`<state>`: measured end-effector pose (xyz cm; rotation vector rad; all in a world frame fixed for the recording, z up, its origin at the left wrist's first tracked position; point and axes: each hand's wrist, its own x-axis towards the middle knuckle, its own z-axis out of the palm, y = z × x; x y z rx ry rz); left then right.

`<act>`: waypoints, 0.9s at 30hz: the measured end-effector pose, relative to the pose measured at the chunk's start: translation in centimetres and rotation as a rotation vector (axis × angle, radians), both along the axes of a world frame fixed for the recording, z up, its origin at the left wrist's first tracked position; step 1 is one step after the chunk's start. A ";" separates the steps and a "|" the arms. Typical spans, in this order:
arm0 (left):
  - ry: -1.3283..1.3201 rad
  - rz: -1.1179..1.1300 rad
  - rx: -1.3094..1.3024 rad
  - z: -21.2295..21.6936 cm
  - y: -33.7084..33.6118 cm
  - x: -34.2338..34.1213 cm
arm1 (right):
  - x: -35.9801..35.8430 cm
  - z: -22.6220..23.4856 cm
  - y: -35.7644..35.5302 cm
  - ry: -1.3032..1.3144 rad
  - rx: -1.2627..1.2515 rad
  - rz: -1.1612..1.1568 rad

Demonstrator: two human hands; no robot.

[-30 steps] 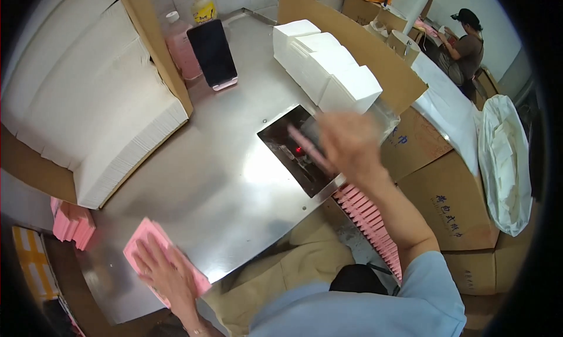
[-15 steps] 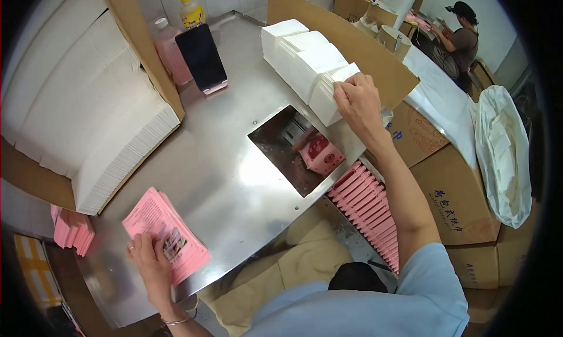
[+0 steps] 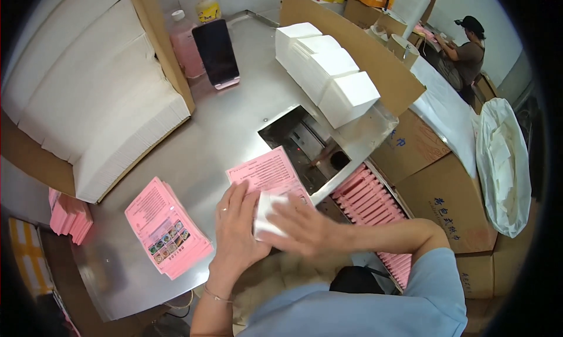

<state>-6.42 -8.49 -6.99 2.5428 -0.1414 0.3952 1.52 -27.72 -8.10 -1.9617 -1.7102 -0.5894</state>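
A pink printed paper sleeve (image 3: 265,168) is in my left hand (image 3: 239,234), its far end over the edge of a square opening (image 3: 293,135) in the metal table. My right hand (image 3: 302,224), smeared by motion, presses a small stack of white tissues (image 3: 268,211) onto the sleeve; its fingers lie over the stack. To the left rests a pile of the same pink sleeves (image 3: 167,228). Stacked white tissues (image 3: 328,67) stand in a row beyond the opening.
A large carton of white tissues (image 3: 138,126) borders the left side. Ahead are a phone on a stand (image 3: 217,53) and bottles (image 3: 186,47). Filled pink packs (image 3: 366,190) line a box by my right elbow, near brown cartons (image 3: 451,202). A person (image 3: 466,50) sits at the far right.
My right hand has come back from the tissue row with a white stack. My left hand has moved right from the pile with one pink sleeve. The pink pack in the opening is gone.
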 end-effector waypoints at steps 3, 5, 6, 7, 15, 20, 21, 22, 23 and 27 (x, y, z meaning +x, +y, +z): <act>-0.028 0.154 0.097 -1.0 -2.3 0.7 | 3.8 -1.0 1.6 -0.047 -0.044 -0.173; -0.059 0.174 0.138 -0.8 -3.1 1.8 | 6.3 0.5 4.7 0.016 -0.251 -0.239; -0.055 0.263 0.108 0.1 -3.4 1.8 | 5.4 1.0 6.1 0.019 -0.279 -0.228; -0.053 0.340 0.075 0.5 -3.6 2.4 | 4.5 1.3 6.5 0.022 -0.309 -0.231; 0.061 0.350 0.272 1.0 -2.9 1.1 | 12.7 7.9 -2.7 -0.328 0.099 -0.927; -0.191 0.320 0.375 0.1 -3.1 2.0 | 17.1 4.8 -6.3 0.036 0.130 -0.899; -0.185 0.259 0.376 0.6 -2.7 2.1 | 17.2 4.9 -6.3 0.043 0.126 -0.900; -0.180 0.198 0.376 0.8 -2.5 2.0 | 17.4 4.9 -6.2 0.025 0.130 -0.888; -0.173 0.195 0.376 0.6 -2.5 1.7 | 17.3 4.7 -6.3 0.007 0.134 -0.876; -0.032 0.088 0.223 0.0 -3.0 1.2 | 16.2 4.4 -6.3 -0.147 0.224 -0.869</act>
